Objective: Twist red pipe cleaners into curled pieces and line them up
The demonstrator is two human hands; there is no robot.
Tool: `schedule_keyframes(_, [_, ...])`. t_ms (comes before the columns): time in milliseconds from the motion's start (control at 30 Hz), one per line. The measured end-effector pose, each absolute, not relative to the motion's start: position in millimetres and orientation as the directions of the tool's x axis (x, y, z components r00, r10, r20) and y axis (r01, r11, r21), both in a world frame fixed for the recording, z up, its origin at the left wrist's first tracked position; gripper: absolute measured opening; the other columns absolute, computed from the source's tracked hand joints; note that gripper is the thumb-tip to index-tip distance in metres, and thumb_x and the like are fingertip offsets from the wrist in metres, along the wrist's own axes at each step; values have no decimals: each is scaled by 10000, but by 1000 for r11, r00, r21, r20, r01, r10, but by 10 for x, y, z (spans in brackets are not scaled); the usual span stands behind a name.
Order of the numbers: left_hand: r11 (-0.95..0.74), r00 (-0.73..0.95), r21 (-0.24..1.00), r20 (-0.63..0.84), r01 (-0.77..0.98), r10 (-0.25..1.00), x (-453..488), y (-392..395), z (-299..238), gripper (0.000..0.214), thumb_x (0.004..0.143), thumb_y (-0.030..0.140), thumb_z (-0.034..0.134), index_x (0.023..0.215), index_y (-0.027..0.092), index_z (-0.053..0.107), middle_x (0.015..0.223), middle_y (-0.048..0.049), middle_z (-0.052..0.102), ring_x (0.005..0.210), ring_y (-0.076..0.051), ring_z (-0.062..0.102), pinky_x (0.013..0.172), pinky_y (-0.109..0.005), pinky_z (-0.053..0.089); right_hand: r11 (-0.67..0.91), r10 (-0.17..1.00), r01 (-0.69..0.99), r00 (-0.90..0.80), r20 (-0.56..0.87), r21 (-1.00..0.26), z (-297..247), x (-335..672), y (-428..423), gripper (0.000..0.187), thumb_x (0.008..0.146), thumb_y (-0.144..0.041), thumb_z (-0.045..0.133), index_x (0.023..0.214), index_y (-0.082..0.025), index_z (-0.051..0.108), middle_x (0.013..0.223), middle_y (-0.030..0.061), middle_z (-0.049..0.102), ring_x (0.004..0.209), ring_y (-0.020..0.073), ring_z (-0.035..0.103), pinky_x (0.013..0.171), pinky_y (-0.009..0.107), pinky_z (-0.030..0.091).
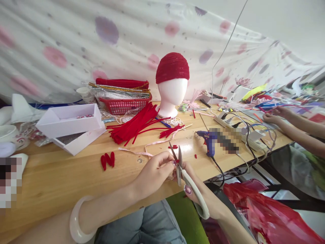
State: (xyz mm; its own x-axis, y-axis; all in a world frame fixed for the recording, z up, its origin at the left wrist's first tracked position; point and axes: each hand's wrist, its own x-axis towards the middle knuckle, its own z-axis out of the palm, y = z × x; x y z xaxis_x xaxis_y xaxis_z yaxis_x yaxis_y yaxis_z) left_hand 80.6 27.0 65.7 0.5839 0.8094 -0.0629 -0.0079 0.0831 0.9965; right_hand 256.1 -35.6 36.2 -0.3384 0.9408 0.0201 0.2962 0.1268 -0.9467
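Observation:
My right hand [200, 193] grips white-handled snips [186, 179], their blades pointing up and apart at the table's front edge. My left hand [154, 171], a pale bangle on its wrist, is pinched closed right beside the blades on something small I cannot make out. Three small red petal pieces [108, 159] lie on the wooden table [63, 176] to the left. A pile of red pipe cleaners [134, 127] lies further back. A white foam head [171, 93] wears a red cap.
A blue glue gun [209, 140] lies right of my hands, its cord running off the edge. White boxes [71, 127] and a red basket [124, 103] sit at the back left. Another person's hands [274, 115] work at the far right by a power strip.

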Motion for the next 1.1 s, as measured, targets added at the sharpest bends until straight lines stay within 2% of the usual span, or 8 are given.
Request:
schedule_keyframes(267, [75, 625, 997, -76, 27, 777, 827, 364, 596, 96, 804, 226, 477, 720, 202, 518, 736, 9, 606, 774, -179, 598, 797, -294, 466, 86, 946, 317, -323, -22, -945, 376, 2536, -340, 500, 890, -699, 405, 1025, -217, 417, 902, 25, 458, 828, 188, 446, 761, 313, 419])
schedule_keyframes(467, [19, 641, 997, -67, 81, 765, 829, 431, 567, 106, 800, 234, 487, 722, 199, 550, 772, 2, 633, 877, -203, 598, 838, -295, 432, 11, 954, 287, -291, -76, -958, 373, 2536, -353, 486, 876, -705, 438, 919, -222, 413, 851, 2, 448, 746, 158, 414, 677, 283, 400])
schedule_keyframes(733, [-18, 664, 998, -32, 68, 748, 861, 504, 566, 144, 801, 241, 497, 813, 194, 633, 859, -7, 669, 924, -207, 596, 852, -299, 440, -107, 980, 190, -144, -135, -976, 251, 2560, -356, 432, 866, -640, 536, 869, -228, 408, 776, -26, 421, 702, 144, 419, 608, 256, 365])
schedule_keyframes(933, [-84, 664, 992, 3, 90, 748, 909, 541, 559, 137, 798, 225, 505, 807, 197, 639, 903, -20, 655, 929, -209, 594, 892, -313, 429, -125, 989, 239, -48, -140, -963, 332, 2563, -399, 420, 853, -600, 577, 790, -220, 411, 735, -42, 369, 651, 127, 345, 575, 244, 348])
schedule_keyframes(1033, [-84, 659, 993, 8, 84, 752, 928, 548, 515, 129, 792, 231, 517, 797, 195, 640, 921, -34, 637, 924, -214, 588, 878, -321, 433, -80, 995, 306, -28, -93, -949, 287, 2582, -410, 384, 883, -566, 562, 804, -213, 432, 745, -36, 392, 667, 126, 369, 588, 242, 362])
schedule_keyframes(1100, [-87, 654, 992, 4, 94, 757, 929, 558, 493, 132, 798, 246, 522, 801, 192, 643, 935, -40, 628, 935, -218, 583, 884, -327, 428, -102, 994, 293, -19, -112, -951, 225, 2599, -398, 387, 885, -575, 553, 813, -216, 428, 727, -39, 418, 624, 118, 404, 550, 239, 372])
